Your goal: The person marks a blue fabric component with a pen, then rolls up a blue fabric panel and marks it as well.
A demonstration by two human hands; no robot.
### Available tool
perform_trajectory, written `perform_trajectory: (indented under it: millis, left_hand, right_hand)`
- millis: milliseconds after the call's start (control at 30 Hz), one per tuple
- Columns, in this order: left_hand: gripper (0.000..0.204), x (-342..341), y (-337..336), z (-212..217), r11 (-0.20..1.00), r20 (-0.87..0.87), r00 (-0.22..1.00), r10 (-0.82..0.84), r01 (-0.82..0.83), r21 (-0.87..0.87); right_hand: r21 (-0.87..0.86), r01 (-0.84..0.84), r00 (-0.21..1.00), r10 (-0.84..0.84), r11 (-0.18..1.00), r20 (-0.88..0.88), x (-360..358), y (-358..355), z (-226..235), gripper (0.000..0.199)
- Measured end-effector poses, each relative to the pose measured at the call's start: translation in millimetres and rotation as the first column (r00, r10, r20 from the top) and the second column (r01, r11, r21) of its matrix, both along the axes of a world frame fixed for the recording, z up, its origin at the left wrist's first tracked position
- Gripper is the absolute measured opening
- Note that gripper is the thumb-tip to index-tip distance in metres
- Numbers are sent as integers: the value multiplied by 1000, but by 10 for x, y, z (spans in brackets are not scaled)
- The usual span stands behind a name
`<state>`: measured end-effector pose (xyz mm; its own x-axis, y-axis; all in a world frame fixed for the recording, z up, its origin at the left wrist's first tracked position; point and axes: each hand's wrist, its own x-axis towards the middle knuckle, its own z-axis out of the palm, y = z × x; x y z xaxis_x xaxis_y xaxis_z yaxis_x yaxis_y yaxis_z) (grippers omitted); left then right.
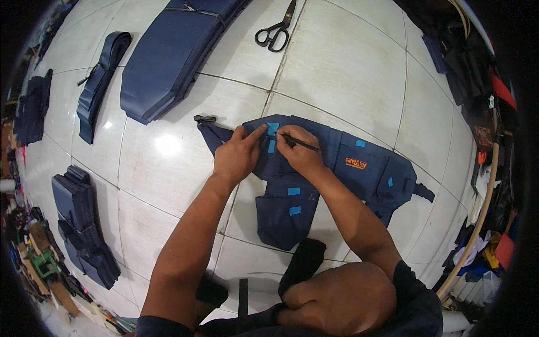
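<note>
A dark blue fabric piece [331, 147] with pockets, a buckle at its left end and a strap at its right lies spread on the floor in front of me. Several bright blue tape pieces [294, 191] are stuck on it, and an orange print marks its right half. My left hand [238, 153] rests on the upper left part, index finger stretched out to a blue tape square [273, 128]. Pinched in my right hand [297, 150] is a slim black pen [304, 144], its tip end beside that same square.
Black-handled scissors [274, 35] lie on the tiles ahead. A tall stack of blue fabric panels [168, 62], a tied strap bundle [101, 84] and another tied fabric bundle [83, 219] lie to the left. Piled materials [483, 224] line the right side. My bent knee [342, 297] is close below.
</note>
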<state>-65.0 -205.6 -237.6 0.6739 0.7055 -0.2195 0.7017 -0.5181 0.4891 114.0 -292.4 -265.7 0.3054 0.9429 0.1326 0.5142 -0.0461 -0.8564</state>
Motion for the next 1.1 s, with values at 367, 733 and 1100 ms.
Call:
perform_trajectory:
  millis: [367, 733, 1100]
  left_hand:
    - [43, 27, -4, 2, 1000, -8, 1000, -1, 1, 8]
    - [42, 51, -166, -32, 989, 162, 980, 118, -131, 69]
    - [49, 543, -670, 17, 993, 34, 998, -44, 40, 110]
  right_hand:
    - [21, -13, 999, 14, 1000, -42, 33, -20, 16, 17]
    - [-50, 295, 942, -300, 954, -148, 532, -506, 147, 11]
    - [41, 244, 969, -245, 969, 30, 360, -471, -5, 17]
